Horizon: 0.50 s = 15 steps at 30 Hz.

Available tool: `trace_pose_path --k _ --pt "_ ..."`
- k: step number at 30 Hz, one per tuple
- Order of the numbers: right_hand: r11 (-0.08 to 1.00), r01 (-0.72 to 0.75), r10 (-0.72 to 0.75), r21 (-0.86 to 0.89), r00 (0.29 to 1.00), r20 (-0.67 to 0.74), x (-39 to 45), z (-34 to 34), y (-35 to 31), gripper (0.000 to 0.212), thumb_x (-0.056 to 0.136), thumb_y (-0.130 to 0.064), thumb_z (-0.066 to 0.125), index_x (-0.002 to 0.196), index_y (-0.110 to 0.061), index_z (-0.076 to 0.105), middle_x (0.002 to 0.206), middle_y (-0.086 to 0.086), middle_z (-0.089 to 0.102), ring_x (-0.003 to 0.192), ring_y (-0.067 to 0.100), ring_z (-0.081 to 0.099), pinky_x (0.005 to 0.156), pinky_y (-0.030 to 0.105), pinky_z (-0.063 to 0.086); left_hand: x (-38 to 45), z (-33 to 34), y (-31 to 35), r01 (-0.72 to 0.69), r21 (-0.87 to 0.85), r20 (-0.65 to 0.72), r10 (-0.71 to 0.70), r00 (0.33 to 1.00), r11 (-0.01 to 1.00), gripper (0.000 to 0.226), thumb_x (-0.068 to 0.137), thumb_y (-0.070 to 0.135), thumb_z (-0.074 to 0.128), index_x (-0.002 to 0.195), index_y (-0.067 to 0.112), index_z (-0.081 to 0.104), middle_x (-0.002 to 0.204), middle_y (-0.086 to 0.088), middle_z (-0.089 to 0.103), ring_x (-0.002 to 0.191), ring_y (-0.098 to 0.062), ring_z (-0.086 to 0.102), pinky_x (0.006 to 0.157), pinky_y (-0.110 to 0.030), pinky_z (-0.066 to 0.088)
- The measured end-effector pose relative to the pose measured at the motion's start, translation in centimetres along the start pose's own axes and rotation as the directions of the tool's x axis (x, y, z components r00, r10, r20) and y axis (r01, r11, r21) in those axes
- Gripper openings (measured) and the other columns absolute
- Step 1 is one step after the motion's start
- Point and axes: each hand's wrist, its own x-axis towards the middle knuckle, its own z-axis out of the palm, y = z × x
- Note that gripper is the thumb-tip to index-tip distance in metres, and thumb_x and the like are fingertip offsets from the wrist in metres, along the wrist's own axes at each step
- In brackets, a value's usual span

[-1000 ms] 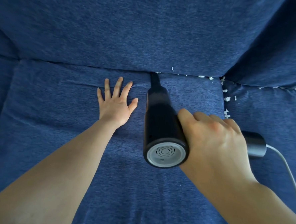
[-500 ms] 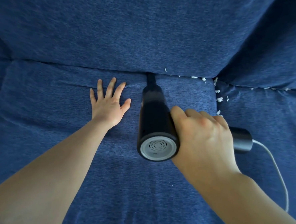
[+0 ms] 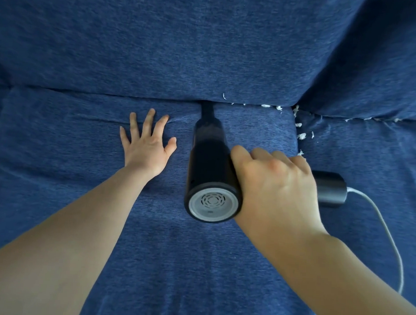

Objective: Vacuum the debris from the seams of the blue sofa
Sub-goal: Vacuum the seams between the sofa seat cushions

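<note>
Debris lines seams right of right hand gripping vacuum; left hand flat.

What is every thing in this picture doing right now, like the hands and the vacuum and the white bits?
Left hand: open, fingers spread, pressing flat on the seat cushion.
Right hand: gripping the vacuum handle.
Handheld vacuum: held, nozzle tip tucked into the back seam.
White cord: plugged into the handle end, trailing over the cushion.
White debris: still lying in the seams right of the nozzle.
</note>
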Motion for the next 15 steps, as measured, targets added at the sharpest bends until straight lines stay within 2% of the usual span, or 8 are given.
trace_pose_path --k 2,5,8,11,15 --pt "1.0 -0.016 0.016 -0.004 1.0 0.002 -0.9 -0.1 0.6 0.037 0.07 -0.013 0.075 0.083 -0.021 0.041 0.067 -0.004 0.046 0.064 0.023 0.04 0.067 0.034 0.029 0.1 -0.2 1.1 0.022 -0.053 0.011 -0.021 1.0 0.998 0.059 0.099 0.048 0.031 0.153 0.035 0.01 0.164 0.006 -0.006 0.147 -0.037 -0.02 0.116 -0.064 -0.008" --pt "0.998 -0.046 0.047 0.053 0.999 -0.023 -2.3 -0.5 1.8 0.039 0.056 -0.008 0.084 0.076 -0.018 0.052 0.059 -0.001 0.052 0.055 0.026 0.049 0.061 0.035 0.035 -0.2 -0.2 3.7 -0.065 -0.034 0.028 0.066 0.997 0.997 0.061 0.097 0.042 0.027 0.153 0.04 0.002 0.164 0.005 -0.008 0.146 -0.039 -0.021 0.111 -0.066 -0.01" --pt "0.997 -0.035 0.038 0.074 0.998 -0.045 -3.1 -0.8 3.0 0.04 0.056 -0.009 0.084 0.075 -0.018 0.05 0.058 -0.001 0.051 0.055 0.028 0.05 0.061 0.038 0.04 -0.8 0.4 5.8 -0.075 0.024 0.05 0.073 0.996 0.997 0.069 0.096 0.033 0.034 0.153 0.04 -0.003 0.164 0.0 -0.014 0.145 -0.039 -0.023 0.111 -0.067 -0.011" --pt "0.998 -0.014 0.019 0.064 0.997 -0.069 -3.5 -1.0 4.1 0.044 0.056 -0.008 0.084 0.074 -0.02 0.046 0.058 -0.001 0.049 0.055 0.028 0.048 0.062 0.039 0.042 -0.9 0.6 5.8 -0.041 0.027 0.054 0.039 0.998 0.999 0.061 0.098 0.051 0.022 0.153 0.041 -0.002 0.164 0.003 -0.014 0.146 -0.036 -0.023 0.113 -0.063 -0.011" --pt "0.997 0.007 0.002 0.074 0.991 -0.131 -3.9 -1.2 5.4 0.05 0.052 -0.005 0.083 0.074 -0.02 0.041 0.058 0.0 0.048 0.054 0.029 0.046 0.06 0.039 0.041 -0.8 0.4 5.4 -0.04 0.054 0.096 0.035 0.995 0.998 0.061 0.097 0.059 0.016 0.152 0.044 -0.007 0.163 0.007 -0.018 0.146 -0.032 -0.025 0.117 -0.06 -0.009"
